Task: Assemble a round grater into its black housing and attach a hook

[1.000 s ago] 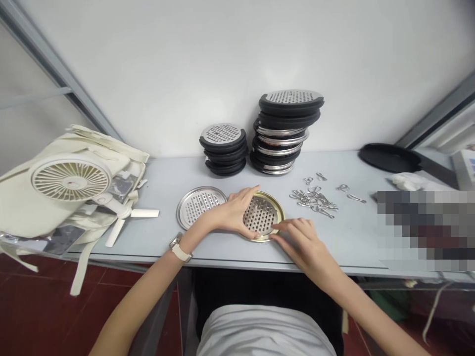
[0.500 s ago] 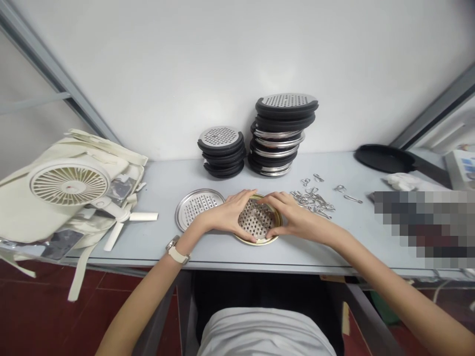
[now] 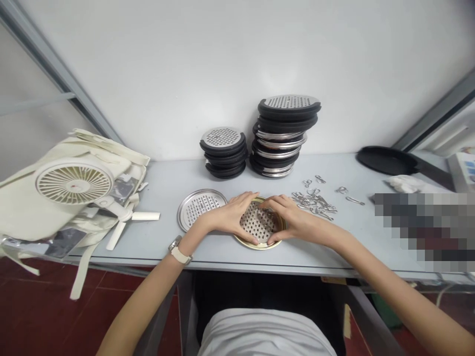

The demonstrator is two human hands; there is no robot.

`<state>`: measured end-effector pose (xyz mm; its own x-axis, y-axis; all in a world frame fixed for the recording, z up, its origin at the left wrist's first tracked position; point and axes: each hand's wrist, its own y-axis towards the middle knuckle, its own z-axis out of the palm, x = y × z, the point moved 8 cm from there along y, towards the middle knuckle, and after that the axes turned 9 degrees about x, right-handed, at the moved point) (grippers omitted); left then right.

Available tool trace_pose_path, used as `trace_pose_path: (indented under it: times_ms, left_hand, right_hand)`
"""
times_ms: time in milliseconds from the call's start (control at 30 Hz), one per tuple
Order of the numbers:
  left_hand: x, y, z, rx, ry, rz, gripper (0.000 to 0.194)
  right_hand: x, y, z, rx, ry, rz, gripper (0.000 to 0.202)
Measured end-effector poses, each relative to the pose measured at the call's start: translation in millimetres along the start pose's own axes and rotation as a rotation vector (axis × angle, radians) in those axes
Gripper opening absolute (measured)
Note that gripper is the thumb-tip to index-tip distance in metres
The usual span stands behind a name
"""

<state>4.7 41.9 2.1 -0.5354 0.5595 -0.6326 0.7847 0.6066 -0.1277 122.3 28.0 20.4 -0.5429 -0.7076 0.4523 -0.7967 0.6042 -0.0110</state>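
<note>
On the grey counter (image 3: 159, 180), a round, gold-rimmed metal dish with a perforated inner face (image 3: 258, 222) lies close to the front edge; clock directions are from its centre, twelve pointing to the wall. The left hand (image 3: 234, 215) makes a wide open curve along its nine-o'clock side, thumb near six and fingertips near twelve. The right hand's (image 3: 289, 217) grip is a half-open C at three, thumb on the rim near five, fingertips inside near one. A silver, round, perforated metal dish (image 3: 202, 207) sits just beside the left hand, between nine and ten. A short stack of black-rimmed round pieces (image 3: 224, 153) stands at eleven, a taller black-and-silver stack (image 3: 284, 136) between twelve and one. Loose silver wire clips (image 3: 314, 201) lie at two, with a black, round, handled pan (image 3: 388, 159) well beyond them.
</note>
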Motion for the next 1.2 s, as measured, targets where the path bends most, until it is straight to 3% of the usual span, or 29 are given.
trace_pose_path:
  times_ms: [233,367,500,833,1067,1200]
  left_hand:
    - [-7,0,-6.9,-0.020,0.016,0.022,0.109]
    - [-11,0,-7.5,-0.028,0.071,0.058,0.106]
    - [-9,1,-5.3,-0.018,0.106,0.053,0.105]
    - [-8,2,-4.3,-0.027,0.084,0.059,0.111]
    - [-12,2,-6.4,-0.066,0.078,0.080,0.106]
    - [-8,4,-4.9,-0.056,0.070,0.059,0.110]
  right_hand:
    - [13,-13,-2,-0.102,-0.131,-0.179,0.025]
    - [24,-22,9,-0.102,-0.383,-0.273,0.025]
    - [23,-19,9,-0.059,-0.406,-0.213,0.024]
    - [5,0,6,0.041,-0.032,0.025,0.017]
    - [9,2,8,0.044,-0.027,0.038,0.013]
    - [8,0,4,-0.015,-0.059,0.018,0.028]
